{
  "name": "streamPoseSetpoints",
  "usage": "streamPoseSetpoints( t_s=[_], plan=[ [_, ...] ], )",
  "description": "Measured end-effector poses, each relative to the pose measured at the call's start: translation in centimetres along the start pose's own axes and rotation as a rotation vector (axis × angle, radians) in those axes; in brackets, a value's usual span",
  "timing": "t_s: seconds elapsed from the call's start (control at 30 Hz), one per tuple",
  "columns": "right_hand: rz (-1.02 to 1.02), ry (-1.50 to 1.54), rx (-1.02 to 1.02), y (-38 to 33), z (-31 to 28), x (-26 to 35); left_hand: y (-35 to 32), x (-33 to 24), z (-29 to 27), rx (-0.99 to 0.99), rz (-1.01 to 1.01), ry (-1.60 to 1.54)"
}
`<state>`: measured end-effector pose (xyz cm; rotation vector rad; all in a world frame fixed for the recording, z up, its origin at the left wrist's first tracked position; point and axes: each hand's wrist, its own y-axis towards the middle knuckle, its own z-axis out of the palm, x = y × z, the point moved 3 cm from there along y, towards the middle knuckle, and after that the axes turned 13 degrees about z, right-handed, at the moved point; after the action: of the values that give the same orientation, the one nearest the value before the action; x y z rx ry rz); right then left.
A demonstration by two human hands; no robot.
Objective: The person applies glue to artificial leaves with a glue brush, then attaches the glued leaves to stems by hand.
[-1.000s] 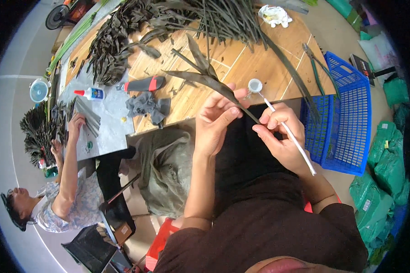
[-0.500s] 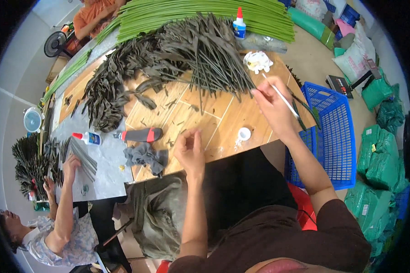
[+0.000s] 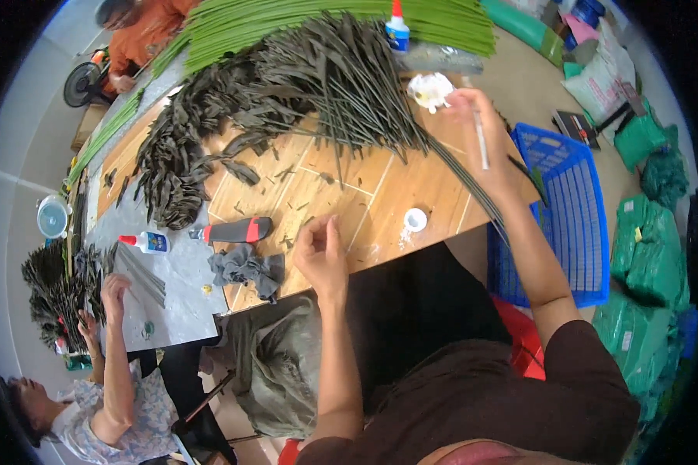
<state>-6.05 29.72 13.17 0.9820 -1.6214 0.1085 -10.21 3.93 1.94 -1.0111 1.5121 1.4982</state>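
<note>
Wood-patterned tabletop [image 3: 442, 182], 1 white cup [image 3: 415, 220], 1 white stick [image 3: 483, 142] in right fingers [image 3: 468, 95]

Off the table's [image 3: 442, 198] right corner we see a blue plastic basket [image 3: 585, 240], with green wrapped packages [image 3: 647, 271] piled farther right. Beyond the far right edge we have a green roll [image 3: 523, 27] and a white sack [image 3: 603, 70]; past the left edge, a black fan [image 3: 81, 84].

Wooden tabletop [image 3: 371, 225] is lying open between the left hand [image 3: 322, 254] and the small white cup [image 3: 415, 220]; dark stems [image 3: 361, 105] are blocking the far side, and a grey cloth [image 3: 246, 268] is crowding the left.
</note>
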Motion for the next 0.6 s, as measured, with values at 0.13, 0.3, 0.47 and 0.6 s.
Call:
streamPoseSetpoints(
  t_s=[0.13, 0.3, 0.47, 0.6],
  plan=[
    [0.309, 0.011, 0.027, -2.1, -6.3, -5.4, -0.4, 0.1, 0.8, -0.013, -0.007, -0.031],
    [0.173, -0.272, -0.005, -4.8, -8.2, -6.3, -0.7, 0.0, 1.8, -0.034, 0.007, -0.028],
    [0.151, -0.504, 0.146, -6.4, -6.4, -6.1, -0.4, -0.4, 2.0, -0.073, 0.053, 0.051],
    [0.056, -0.537, 0.113, -7.1, -6.0, -6.2, -0.3, -1.5, 2.1, -0.019, 0.06, 0.127]
  ],
)
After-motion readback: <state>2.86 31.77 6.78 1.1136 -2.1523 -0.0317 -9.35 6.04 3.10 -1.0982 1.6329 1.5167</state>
